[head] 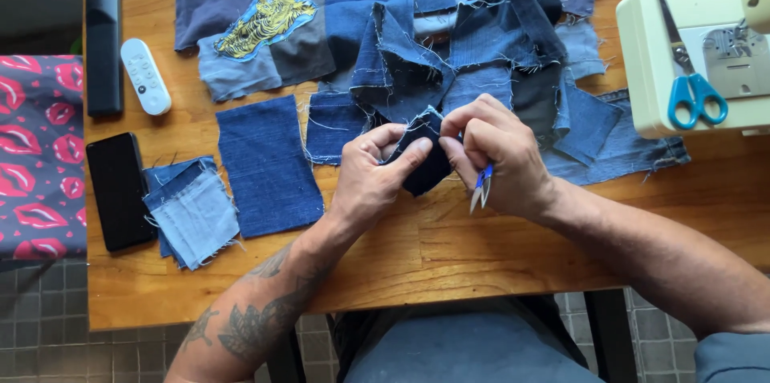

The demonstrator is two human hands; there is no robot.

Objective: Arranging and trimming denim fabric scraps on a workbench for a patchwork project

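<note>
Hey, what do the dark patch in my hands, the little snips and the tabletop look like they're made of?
The dark patch, pinched by the left hand and the right hand, looks like denim: matte navy weave, frayed pale threads. The little snips, tucked in the right hand, look like bright metal blades with a blue, probably plastic, grip. The tabletop looks like varnished wood: warm grain in joined strips, slight sheen.

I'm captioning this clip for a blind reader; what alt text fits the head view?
Two bare hands pinch a small dark denim patch over a wooden table; the right hand also holds small thread snips, and the left hand grips the patch's edge. Denim scraps lie around, and blue-handled scissors rest on a sewing machine.
</note>
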